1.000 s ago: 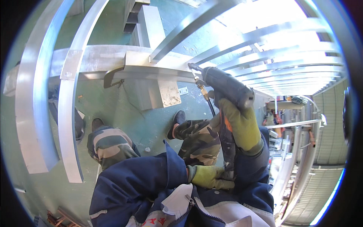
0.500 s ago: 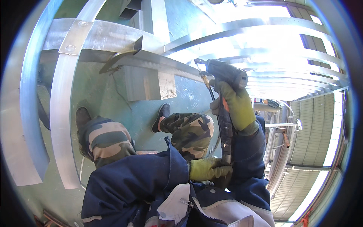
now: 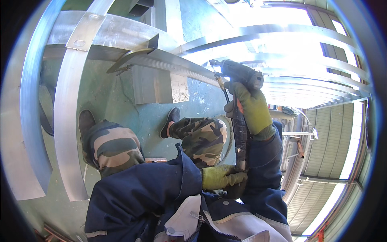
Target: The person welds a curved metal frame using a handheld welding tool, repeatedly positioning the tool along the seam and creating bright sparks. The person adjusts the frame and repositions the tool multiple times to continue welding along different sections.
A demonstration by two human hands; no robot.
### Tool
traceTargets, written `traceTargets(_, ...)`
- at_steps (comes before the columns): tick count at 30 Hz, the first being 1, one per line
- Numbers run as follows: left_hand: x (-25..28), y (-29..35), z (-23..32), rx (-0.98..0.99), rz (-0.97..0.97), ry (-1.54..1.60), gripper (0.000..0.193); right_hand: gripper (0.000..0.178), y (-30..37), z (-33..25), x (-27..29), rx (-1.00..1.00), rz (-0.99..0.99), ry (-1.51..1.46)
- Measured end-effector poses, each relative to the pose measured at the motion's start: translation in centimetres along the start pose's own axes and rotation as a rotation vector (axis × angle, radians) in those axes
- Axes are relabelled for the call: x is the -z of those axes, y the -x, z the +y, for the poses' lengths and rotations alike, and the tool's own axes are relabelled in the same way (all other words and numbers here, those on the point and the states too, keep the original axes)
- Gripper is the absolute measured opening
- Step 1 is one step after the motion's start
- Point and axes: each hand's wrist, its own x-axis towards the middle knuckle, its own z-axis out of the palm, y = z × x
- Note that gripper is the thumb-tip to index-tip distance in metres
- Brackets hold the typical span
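Observation:
My right hand (image 3: 252, 107), in a yellow-green work glove, is closed round the upper grip of a dark gun-shaped power tool (image 3: 240, 133). The tool's cylindrical head points left, toward the end of a metal beam (image 3: 173, 64); whether the tip touches it I cannot tell. Along the tool runs a thin dark hose with a brass-coloured fitting (image 3: 220, 82). Lower down, close to my body, my left hand (image 3: 221, 177), gloved alike, is closed on the tool's lower end. Its fingertips are partly in shadow.
A curved clamp (image 3: 127, 59) grips the beam. Long metal profiles (image 3: 72, 121) stretch along the left. To the right rises a rack of parallel bars (image 3: 314, 72) in glare. A block-shaped metal support (image 3: 155, 86) stands under the beam; a hose (image 3: 229, 141) loops by my leg.
The view has shifted a little, so the beam and clamp appear slightly farther right. Both hands keep their hold on the tool, its head staying near the beam's end.

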Motion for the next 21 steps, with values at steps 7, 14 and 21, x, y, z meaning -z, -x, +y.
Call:
traceTargets(7,0.2,-0.2,0.0,0.044,-0.053,0.013,0.05,0.047,-0.3,-0.4,-0.2,-0.032,-0.001,0.052)
traceTargets(14,0.8,0.7,2.1,0.066,-0.094,-0.047,0.057,0.051,-0.4,0.2,-0.1,-0.056,-0.006,0.068)
traceTargets(21,1.0,0.2,0.2,-0.057,-0.074,-0.184,0.05,0.052,-0.4,-0.1,-0.3,-0.057,-0.014,0.06)
